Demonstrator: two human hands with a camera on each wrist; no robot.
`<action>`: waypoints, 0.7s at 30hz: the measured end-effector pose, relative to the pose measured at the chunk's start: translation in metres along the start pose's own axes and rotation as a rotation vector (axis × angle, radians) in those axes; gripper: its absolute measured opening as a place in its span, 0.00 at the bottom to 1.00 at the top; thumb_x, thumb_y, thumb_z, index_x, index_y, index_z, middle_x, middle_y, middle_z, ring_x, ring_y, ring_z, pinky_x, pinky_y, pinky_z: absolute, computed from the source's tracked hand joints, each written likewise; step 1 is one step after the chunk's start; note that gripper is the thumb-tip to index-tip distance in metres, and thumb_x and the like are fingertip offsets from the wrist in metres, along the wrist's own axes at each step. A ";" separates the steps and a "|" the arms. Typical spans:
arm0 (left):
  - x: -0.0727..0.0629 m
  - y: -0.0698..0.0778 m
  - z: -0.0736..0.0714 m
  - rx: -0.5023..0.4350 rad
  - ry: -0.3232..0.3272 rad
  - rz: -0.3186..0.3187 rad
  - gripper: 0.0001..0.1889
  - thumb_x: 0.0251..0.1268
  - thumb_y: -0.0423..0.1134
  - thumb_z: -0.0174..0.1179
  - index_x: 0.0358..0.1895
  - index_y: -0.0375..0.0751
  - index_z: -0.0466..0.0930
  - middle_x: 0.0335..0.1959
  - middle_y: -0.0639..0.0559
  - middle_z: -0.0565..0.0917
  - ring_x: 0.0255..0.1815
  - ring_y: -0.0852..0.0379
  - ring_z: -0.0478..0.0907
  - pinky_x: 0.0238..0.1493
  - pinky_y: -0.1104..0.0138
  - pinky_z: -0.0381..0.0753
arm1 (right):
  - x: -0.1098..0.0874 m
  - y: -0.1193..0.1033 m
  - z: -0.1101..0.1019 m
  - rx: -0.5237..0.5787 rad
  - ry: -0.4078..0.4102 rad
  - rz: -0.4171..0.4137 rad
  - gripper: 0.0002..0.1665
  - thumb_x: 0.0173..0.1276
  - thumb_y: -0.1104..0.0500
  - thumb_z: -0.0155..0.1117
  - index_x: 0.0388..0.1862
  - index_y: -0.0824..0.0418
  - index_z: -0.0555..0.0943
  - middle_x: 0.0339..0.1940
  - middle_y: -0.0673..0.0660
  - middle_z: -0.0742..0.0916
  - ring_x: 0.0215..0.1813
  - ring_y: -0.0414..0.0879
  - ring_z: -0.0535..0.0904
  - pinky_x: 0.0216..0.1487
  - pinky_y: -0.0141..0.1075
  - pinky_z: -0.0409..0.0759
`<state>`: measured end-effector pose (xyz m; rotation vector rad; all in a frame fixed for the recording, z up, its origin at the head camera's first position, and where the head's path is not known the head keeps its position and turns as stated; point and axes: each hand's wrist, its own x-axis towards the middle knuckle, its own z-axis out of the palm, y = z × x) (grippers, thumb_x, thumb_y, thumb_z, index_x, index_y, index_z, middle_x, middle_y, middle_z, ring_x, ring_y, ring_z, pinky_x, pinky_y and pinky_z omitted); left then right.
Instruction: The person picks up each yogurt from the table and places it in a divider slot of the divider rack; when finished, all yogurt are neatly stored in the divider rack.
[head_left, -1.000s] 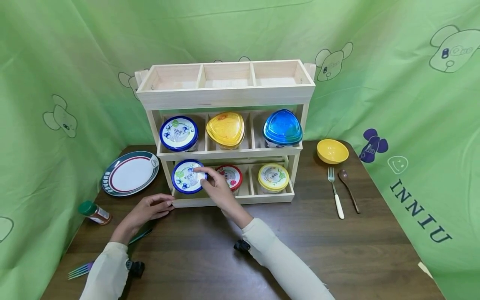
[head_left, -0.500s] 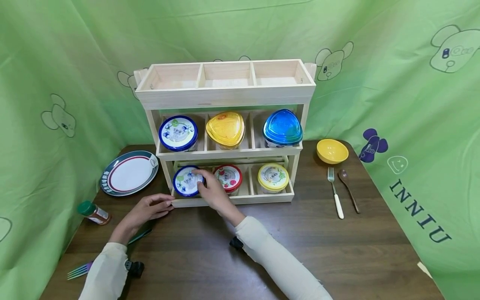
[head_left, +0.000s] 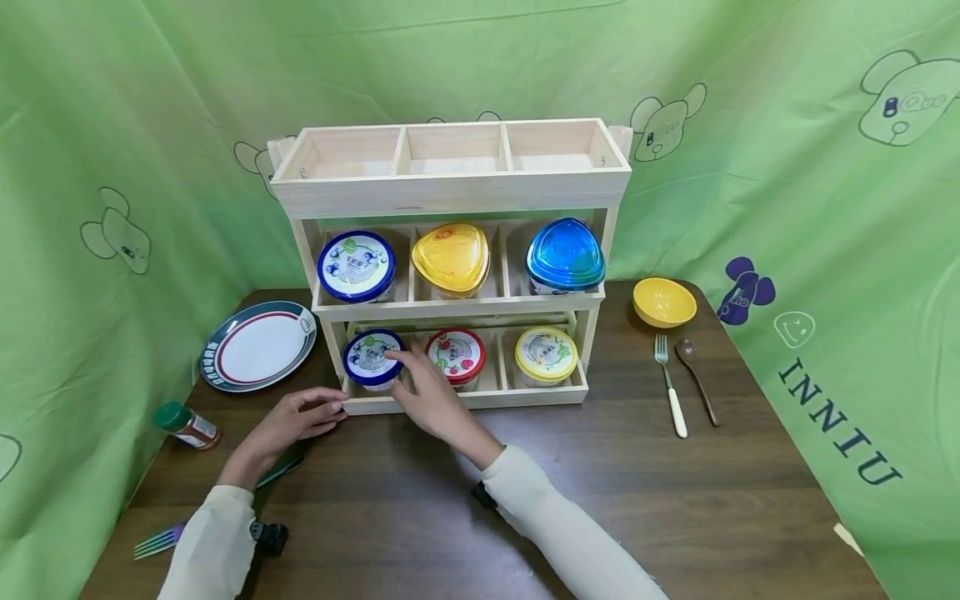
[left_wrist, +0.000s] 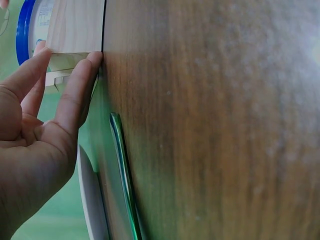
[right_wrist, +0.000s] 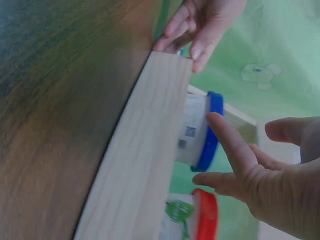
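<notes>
A tub with a blue-rimmed lid (head_left: 373,357) sits in the left compartment of the lower tier of a wooden shelf (head_left: 465,402). Over its right side my right hand (head_left: 431,396) hovers, fingers spread; in the right wrist view the hand (right_wrist: 280,185) has nothing between thumb and fingers, close to the blue lid (right_wrist: 209,132). My left hand (head_left: 296,421) rests its fingertips on the shelf's lower left front corner; in the left wrist view its fingers (left_wrist: 75,95) are fairly straight against the wood. A red-lidded tub (head_left: 456,356) stands in the middle compartment.
A yellow-lidded tub (head_left: 547,356) is at lower right. The middle tier holds blue-rimmed (head_left: 357,267), yellow (head_left: 452,258) and blue (head_left: 566,256) lidded containers. Around lie a plate (head_left: 258,346), spice jar (head_left: 187,425), yellow bowl (head_left: 664,302), fork (head_left: 670,387), spoon (head_left: 697,383) and purple-handled fork (head_left: 159,542).
The blue-rimmed tub has gone down into the lower left compartment. My right hand has let go of it and drawn slightly away, fingers spread. The left hand has stayed at the corner.
</notes>
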<state>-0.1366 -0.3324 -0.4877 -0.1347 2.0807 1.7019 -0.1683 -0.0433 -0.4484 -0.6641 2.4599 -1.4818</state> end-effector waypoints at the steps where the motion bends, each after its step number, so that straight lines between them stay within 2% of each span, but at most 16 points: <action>1: 0.000 0.000 0.000 0.003 -0.007 0.000 0.19 0.88 0.39 0.56 0.71 0.34 0.80 0.69 0.38 0.81 0.64 0.51 0.85 0.65 0.57 0.86 | -0.006 0.000 -0.004 0.000 -0.003 -0.012 0.28 0.83 0.56 0.61 0.79 0.57 0.77 0.88 0.70 0.61 0.87 0.65 0.57 0.84 0.66 0.58; 5: -0.004 0.005 -0.001 0.048 -0.047 0.005 0.22 0.88 0.42 0.57 0.74 0.33 0.77 0.69 0.37 0.81 0.66 0.47 0.84 0.66 0.57 0.86 | -0.036 0.001 -0.030 0.021 -0.017 -0.072 0.27 0.83 0.56 0.61 0.77 0.60 0.77 0.86 0.68 0.65 0.86 0.64 0.59 0.84 0.65 0.58; 6: -0.006 0.007 -0.003 0.067 -0.062 0.008 0.23 0.87 0.43 0.58 0.75 0.33 0.76 0.69 0.36 0.81 0.67 0.46 0.84 0.66 0.57 0.85 | -0.044 0.003 -0.039 0.029 -0.019 -0.085 0.27 0.83 0.58 0.61 0.77 0.61 0.77 0.85 0.68 0.68 0.86 0.63 0.62 0.84 0.63 0.59; 7: -0.008 0.009 -0.004 0.084 -0.079 0.015 0.25 0.87 0.43 0.58 0.76 0.32 0.75 0.70 0.35 0.80 0.67 0.45 0.83 0.67 0.58 0.85 | -0.053 0.005 -0.049 0.050 -0.016 -0.091 0.26 0.83 0.60 0.60 0.77 0.62 0.77 0.83 0.68 0.71 0.81 0.62 0.70 0.82 0.61 0.65; 8: -0.011 0.010 -0.005 0.095 -0.086 0.015 0.26 0.87 0.44 0.58 0.77 0.32 0.74 0.71 0.34 0.80 0.68 0.44 0.83 0.67 0.59 0.85 | -0.060 0.007 -0.058 0.068 -0.006 -0.095 0.26 0.82 0.62 0.60 0.76 0.64 0.77 0.81 0.67 0.74 0.79 0.63 0.72 0.81 0.60 0.68; 10: -0.015 0.011 -0.008 0.111 -0.096 0.011 0.29 0.87 0.46 0.59 0.79 0.32 0.71 0.73 0.33 0.78 0.69 0.44 0.82 0.68 0.60 0.84 | -0.077 0.017 -0.078 0.103 0.015 -0.085 0.25 0.82 0.64 0.60 0.75 0.67 0.77 0.77 0.68 0.78 0.67 0.61 0.83 0.72 0.57 0.80; 12: -0.020 0.010 -0.013 0.108 -0.088 0.004 0.30 0.87 0.47 0.59 0.80 0.32 0.70 0.75 0.32 0.76 0.70 0.45 0.82 0.68 0.61 0.83 | -0.089 0.029 -0.099 0.124 0.057 -0.070 0.25 0.83 0.66 0.60 0.75 0.68 0.77 0.72 0.69 0.82 0.55 0.61 0.89 0.61 0.53 0.89; 13: -0.022 0.009 -0.016 0.102 -0.073 0.001 0.30 0.87 0.47 0.58 0.80 0.32 0.70 0.76 0.31 0.75 0.70 0.47 0.82 0.68 0.62 0.84 | -0.095 0.036 -0.109 0.153 0.083 -0.061 0.24 0.83 0.67 0.59 0.74 0.70 0.76 0.72 0.71 0.81 0.52 0.63 0.89 0.57 0.52 0.90; 14: -0.024 0.007 -0.019 0.099 -0.051 -0.002 0.30 0.87 0.48 0.57 0.80 0.32 0.70 0.76 0.31 0.75 0.70 0.49 0.82 0.67 0.62 0.84 | -0.100 0.043 -0.120 0.171 0.113 -0.049 0.23 0.83 0.68 0.58 0.73 0.71 0.76 0.71 0.72 0.81 0.56 0.64 0.88 0.59 0.52 0.90; 15: -0.026 0.006 -0.022 0.095 -0.031 0.000 0.30 0.88 0.49 0.56 0.80 0.31 0.69 0.77 0.31 0.74 0.69 0.51 0.83 0.67 0.62 0.84 | -0.106 0.048 -0.132 0.177 0.149 -0.033 0.23 0.84 0.68 0.58 0.73 0.72 0.77 0.71 0.73 0.81 0.53 0.63 0.88 0.56 0.49 0.91; 18: -0.030 0.006 -0.032 0.086 0.040 0.013 0.30 0.91 0.48 0.51 0.80 0.28 0.67 0.78 0.29 0.72 0.65 0.60 0.83 0.65 0.63 0.85 | -0.120 0.061 -0.166 0.206 0.292 0.021 0.21 0.86 0.67 0.55 0.72 0.73 0.76 0.69 0.73 0.81 0.62 0.60 0.85 0.59 0.40 0.89; 21: -0.032 0.014 -0.046 0.092 0.112 0.003 0.33 0.93 0.52 0.44 0.82 0.27 0.61 0.79 0.30 0.72 0.59 0.71 0.83 0.63 0.66 0.86 | -0.133 0.066 -0.202 0.232 0.425 0.096 0.25 0.90 0.59 0.52 0.77 0.70 0.73 0.75 0.69 0.78 0.69 0.51 0.79 0.65 0.30 0.83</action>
